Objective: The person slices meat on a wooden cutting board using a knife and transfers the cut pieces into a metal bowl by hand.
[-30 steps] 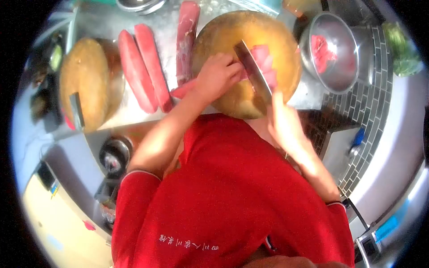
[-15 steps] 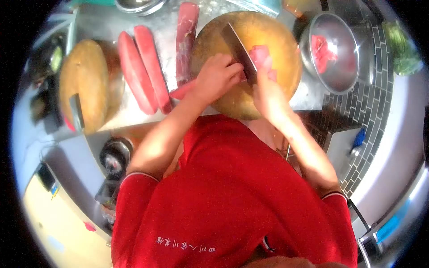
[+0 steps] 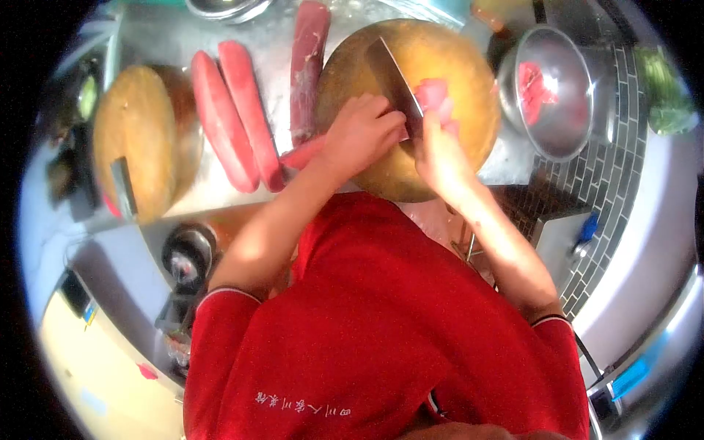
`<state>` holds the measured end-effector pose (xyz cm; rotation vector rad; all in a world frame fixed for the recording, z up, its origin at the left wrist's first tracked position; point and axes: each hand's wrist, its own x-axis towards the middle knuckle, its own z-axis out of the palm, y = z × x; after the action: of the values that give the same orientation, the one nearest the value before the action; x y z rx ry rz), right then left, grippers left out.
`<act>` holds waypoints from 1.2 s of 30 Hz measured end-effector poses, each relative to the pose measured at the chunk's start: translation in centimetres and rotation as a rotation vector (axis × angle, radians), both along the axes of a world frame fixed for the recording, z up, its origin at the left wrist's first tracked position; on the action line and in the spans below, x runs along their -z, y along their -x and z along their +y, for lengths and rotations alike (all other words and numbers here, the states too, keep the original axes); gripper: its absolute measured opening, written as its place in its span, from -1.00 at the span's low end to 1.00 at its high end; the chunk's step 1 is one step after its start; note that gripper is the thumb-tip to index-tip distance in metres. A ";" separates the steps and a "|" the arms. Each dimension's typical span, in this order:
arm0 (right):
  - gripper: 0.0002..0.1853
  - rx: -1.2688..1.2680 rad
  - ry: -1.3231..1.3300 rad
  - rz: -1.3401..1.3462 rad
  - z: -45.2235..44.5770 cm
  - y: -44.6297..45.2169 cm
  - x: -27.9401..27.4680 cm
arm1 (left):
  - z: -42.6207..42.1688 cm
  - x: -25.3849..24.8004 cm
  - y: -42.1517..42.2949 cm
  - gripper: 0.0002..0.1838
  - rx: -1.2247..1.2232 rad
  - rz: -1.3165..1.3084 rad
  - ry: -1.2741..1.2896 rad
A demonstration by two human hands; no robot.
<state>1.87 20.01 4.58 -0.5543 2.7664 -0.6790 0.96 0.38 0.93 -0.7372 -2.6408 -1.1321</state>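
A cleaver [image 3: 396, 84] stands over the round wooden board [image 3: 473, 81], its handle inside my closed right hand [image 3: 441, 152]. Left of the blade, my left hand [image 3: 363, 130] has its fingers curled on a strip of red meat [image 3: 302, 152], whose tail sticks out past the wrist onto the metal table. Cut pieces of pink meat [image 3: 434, 95] lie on the board just right of the blade. The end of the strip by the blade is mostly hidden by my left fingers.
Two long meat pieces [image 3: 226, 121] and a darker one [image 3: 306, 70] lie on the metal table [image 3: 275, 37]. A metal bowl [image 3: 576, 121] with meat is at the right. A second wooden board [image 3: 136, 143] at the left bears another blade [image 3: 123, 188].
Over the last second my right hand and the cleaver have moved left, up against my left fingers. The view has shifted slightly; my left hand keeps its place on the strip.
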 end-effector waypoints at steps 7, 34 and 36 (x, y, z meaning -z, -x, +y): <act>-0.62 0.414 0.136 -0.387 5.7 -0.4 -2.1 | 0.1 -0.3 -1.2 -0.87 -0.038 -0.089 -0.012; -0.42 0.650 0.869 -0.635 8.5 -7.3 0.5 | 17.0 2.5 -0.8 -0.44 -0.351 -0.051 -0.124; -0.37 0.624 0.836 -0.679 8.3 -6.5 -0.4 | 16.8 2.1 -0.4 -0.44 -0.352 -0.096 -0.157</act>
<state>8.40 28.28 4.97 0.4063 1.8875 -1.7768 1.36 17.22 -1.17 -0.1830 -2.5786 -1.2740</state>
